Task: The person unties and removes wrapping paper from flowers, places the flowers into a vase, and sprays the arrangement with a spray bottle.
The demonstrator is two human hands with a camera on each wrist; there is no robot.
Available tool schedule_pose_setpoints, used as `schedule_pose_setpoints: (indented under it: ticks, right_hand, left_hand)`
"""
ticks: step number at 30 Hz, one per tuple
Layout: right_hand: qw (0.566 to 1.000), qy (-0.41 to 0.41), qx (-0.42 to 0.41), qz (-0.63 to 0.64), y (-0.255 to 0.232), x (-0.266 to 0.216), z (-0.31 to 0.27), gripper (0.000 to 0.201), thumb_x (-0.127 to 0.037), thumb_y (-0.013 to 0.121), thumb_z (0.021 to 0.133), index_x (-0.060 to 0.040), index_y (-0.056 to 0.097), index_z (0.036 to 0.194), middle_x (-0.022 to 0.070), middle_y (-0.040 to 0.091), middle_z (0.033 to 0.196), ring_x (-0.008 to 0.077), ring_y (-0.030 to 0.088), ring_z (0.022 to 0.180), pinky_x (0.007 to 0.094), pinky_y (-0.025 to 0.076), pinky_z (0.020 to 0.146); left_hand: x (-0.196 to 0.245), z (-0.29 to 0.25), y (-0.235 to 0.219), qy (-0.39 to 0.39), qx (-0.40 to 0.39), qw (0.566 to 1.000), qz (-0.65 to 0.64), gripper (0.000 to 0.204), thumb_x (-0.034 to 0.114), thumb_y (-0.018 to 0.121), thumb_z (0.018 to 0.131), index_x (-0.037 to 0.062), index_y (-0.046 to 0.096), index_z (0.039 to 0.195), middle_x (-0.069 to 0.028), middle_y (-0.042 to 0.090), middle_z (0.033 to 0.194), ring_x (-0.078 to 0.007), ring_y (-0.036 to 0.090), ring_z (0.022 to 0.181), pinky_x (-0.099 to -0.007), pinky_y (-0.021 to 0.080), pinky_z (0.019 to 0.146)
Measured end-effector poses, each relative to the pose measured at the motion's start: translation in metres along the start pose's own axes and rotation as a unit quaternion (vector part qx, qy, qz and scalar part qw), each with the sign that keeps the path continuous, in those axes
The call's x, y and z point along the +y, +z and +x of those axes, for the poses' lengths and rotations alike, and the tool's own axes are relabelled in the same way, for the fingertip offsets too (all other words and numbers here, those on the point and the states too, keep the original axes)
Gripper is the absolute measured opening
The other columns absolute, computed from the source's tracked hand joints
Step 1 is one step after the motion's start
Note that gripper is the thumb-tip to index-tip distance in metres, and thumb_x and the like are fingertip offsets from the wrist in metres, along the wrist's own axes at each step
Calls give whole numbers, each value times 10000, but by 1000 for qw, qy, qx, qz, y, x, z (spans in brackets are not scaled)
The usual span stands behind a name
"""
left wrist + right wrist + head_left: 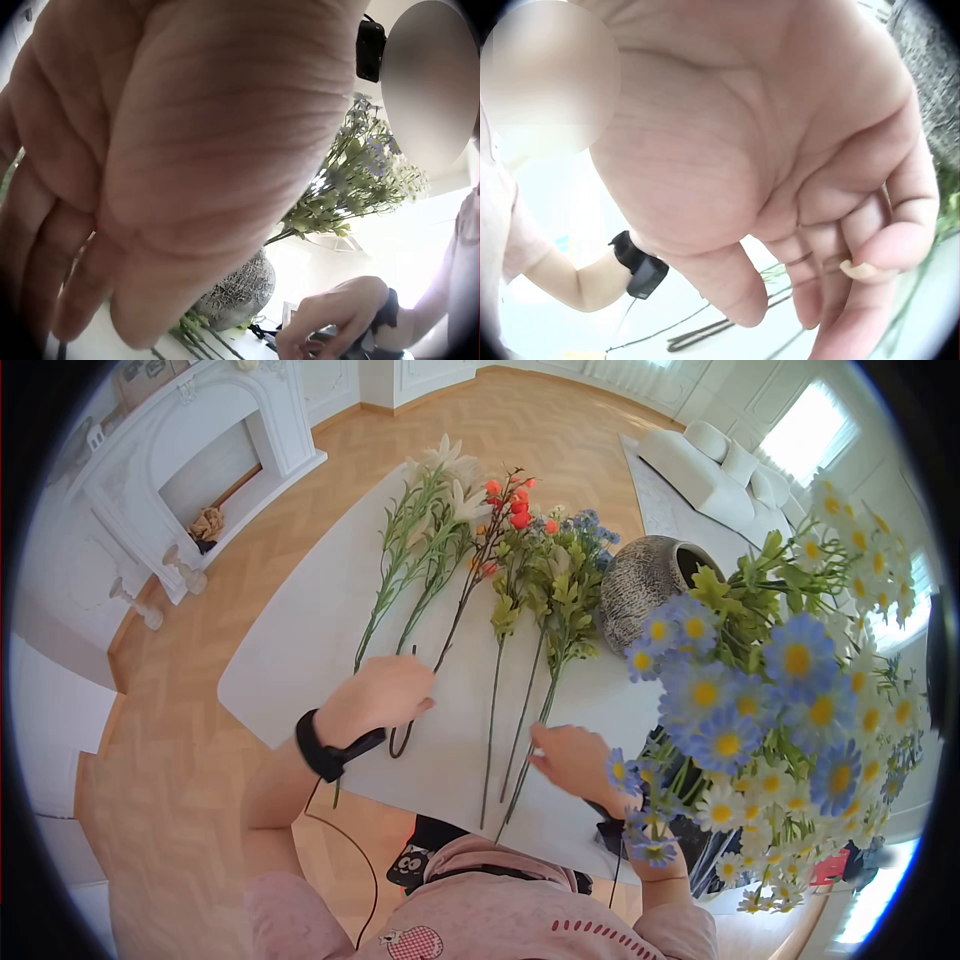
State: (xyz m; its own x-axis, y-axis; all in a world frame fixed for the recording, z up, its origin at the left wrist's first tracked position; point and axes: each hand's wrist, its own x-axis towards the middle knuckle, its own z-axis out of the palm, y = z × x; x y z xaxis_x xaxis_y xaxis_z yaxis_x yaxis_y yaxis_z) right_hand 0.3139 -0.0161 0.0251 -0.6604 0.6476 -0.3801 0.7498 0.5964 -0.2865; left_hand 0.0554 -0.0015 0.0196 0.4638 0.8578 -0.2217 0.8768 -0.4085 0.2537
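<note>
Left hand (378,695) is over the lower stems, palm down, fingers loosely extended and nothing visible in its grip (fingertips hidden from the head view, so can't tell if they touch a stem). Red-flowered branch (519,518) lies on the white surface (290,650); its dark stem runs under that hand, hooked end showing just below the hand, blossoms well ahead. White lilies (462,503) lie to the left of the branch, blooms at the far side, green stems passing beneath or beside the same hand.

Right hand (575,758) is just right of the leafy stems' (568,595) lower ends, thumb apart, fingers loosely bent, nothing seen held; contact with the stems unclear. Blue and orange blooms at the far end of that bunch. Speckled vase (640,585) sits on the surface beyond the right hand, near the leafy bunch. Blue and white daisies (800,660) fill the near right, partly covering the right forearm. Black strap (320,745) on left wrist.
</note>
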Motion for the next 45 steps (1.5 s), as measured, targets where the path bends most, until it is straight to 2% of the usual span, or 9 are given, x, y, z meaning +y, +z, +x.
schedule_pose_setpoints:
  ticks: [3,5,18,21,23,36,39,41,45]
  right_hand:
    - [991,76,110,-6,16,21,6,302,-223,580,799,-10,400,915,152,576,630,358,571,626,418,447,543]
    - [965,136,147,172,30,29,14,323,-201,581,813,0,358,930,160,581,598,316,588,550,364,444,495]
    - [974,135,105,151,15,74,24,277,-134,545,833,17,356,968,143,608,683,223,595,561,323,459,525]
    - [977,110,136,119,5,82,32,268,-133,544,831,15,365,965,146,606,690,228,593,573,328,458,532]
    - [977,97,160,102,3,85,33,262,-132,544,831,14,372,964,147,605,695,232,592,580,332,457,536]
    - [917,98,383,-42,-29,125,-7,224,-126,541,825,5,413,953,156,600,728,255,585,630,356,451,566]
    - [898,93,423,-75,-32,131,-13,215,-124,540,823,3,422,950,159,598,735,260,583,642,361,450,573]
    - [885,89,446,-99,-34,134,-19,210,-124,540,822,1,428,949,160,598,740,264,582,650,365,449,578]
    - [856,73,489,-150,-42,142,-27,199,-122,539,821,-1,441,945,163,596,750,271,580,665,372,447,587]
  left_hand:
    - [21,44,14,37,38,998,-35,297,299,586,758,16,612,673,-159,586,635,-334,590,650,-416,479,556]
    - [38,71,19,-47,67,996,-40,298,315,605,738,38,620,632,-145,587,603,-314,599,620,-401,475,516]
    - [15,97,55,-61,144,987,-47,134,156,613,677,24,619,657,-123,590,578,-290,607,609,-375,481,525]
    - [18,94,33,-90,9,984,-153,164,156,576,724,8,604,659,-98,606,588,-235,618,581,-330,488,535]
    - [17,95,28,-77,-56,931,-351,196,164,538,758,3,593,660,-71,620,601,-169,620,540,-289,489,531]
    - [18,86,21,-97,-75,971,-204,194,182,531,771,17,567,675,-67,628,641,-182,628,573,-297,493,552]
    - [32,79,2,-70,6,998,9,196,194,586,745,8,580,804,-104,624,685,-242,619,658,-339,489,600]
    - [39,86,-15,17,154,988,-19,340,204,640,702,-4,553,957,-144,610,727,-309,591,702,-376,474,626]
    - [89,105,-76,104,138,968,-185,633,151,676,642,-35,396,1178,-177,567,849,-361,538,898,-394,454,771]
